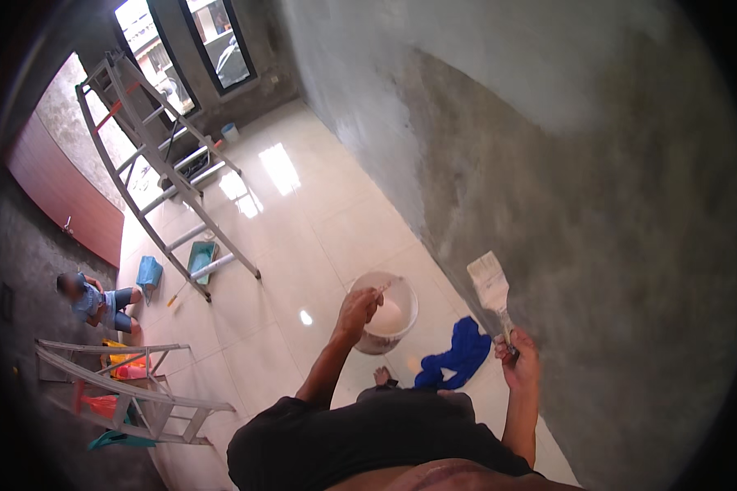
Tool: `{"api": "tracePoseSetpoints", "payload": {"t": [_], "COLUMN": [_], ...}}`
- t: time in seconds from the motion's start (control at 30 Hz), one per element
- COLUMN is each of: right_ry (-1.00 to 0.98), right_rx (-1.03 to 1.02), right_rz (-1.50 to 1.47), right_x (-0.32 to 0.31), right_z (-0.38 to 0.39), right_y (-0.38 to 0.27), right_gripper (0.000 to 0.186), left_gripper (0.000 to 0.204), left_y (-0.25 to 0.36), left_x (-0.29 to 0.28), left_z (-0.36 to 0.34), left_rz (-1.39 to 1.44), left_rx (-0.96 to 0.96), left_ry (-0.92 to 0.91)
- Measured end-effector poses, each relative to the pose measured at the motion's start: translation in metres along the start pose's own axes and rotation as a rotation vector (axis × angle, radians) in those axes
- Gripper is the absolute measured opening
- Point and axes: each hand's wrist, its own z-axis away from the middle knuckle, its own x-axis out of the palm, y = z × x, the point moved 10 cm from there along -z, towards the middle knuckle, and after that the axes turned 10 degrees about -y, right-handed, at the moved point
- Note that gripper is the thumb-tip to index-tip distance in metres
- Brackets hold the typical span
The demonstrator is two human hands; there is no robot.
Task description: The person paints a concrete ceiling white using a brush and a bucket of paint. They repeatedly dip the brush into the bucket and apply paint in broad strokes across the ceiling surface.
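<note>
Both hands are closed: the left hand point(358, 309) grips a thin stick point(382, 288) over the round white plastic bucket point(401, 327), which holds pale pinkish-white paint and stands on the glossy tiled floor point(303, 245); the right hand point(520, 358) clasps a wide flat paintbrush point(490, 284), bristles up, near the grey plastered wall point(598, 213). Just beside the bucket lies a crumpled blue cloth point(458, 353).

Room clutter away from the work

A tall ladder point(164, 164) stands at ten o'clock, a folded ladder point(131, 393) at eight, a seated person point(98, 303) at nine; a blue cloth point(458, 353) lies near centre.
</note>
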Motion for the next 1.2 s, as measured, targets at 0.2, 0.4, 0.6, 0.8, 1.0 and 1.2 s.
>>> {"api": "tracePoseSetpoints", "payload": {"t": [0.2, 0.4, 0.6, 0.8, 1.0, 1.2], "right_ry": [-0.079, -0.390, -0.467, -0.272, -0.389, -0.508], "right_rx": [-0.015, 0.101, 0.177, 0.052, 0.094, 0.091], "right_rz": [0.021, 0.066, 0.058, 0.609, 0.694, 0.644], "right_x": [0.015, 0.077, 0.143, 0.151, 0.193, 0.226], "right_z": [-0.017, -0.067, -0.128, -0.171, -0.202, -0.256], "right_y": [0.007, 0.046, 0.105, 0.117, 0.138, 0.157], "right_gripper": [0.023, 0.024, 0.019, 0.017, 0.020, 0.032], "left_gripper": [0.029, 0.028, 0.027, 0.028, 0.028, 0.024], "left_y": [-0.016, -0.012, -0.012, -0.020, -0.029, -0.025], "left_x": [0.003, -0.011, -0.044, -0.061, -0.076, -0.087], "left_z": [-0.002, -0.003, -0.010, -0.031, -0.060, -0.089], "left_rz": [-0.048, -0.012, 0.035, -0.049, 0.010, 0.085], "left_rx": [-0.050, -0.035, -0.015, 0.039, -0.007, 0.014], "left_ry": [-0.054, -0.003, -0.025, -0.046, -0.049, 0.000]}}
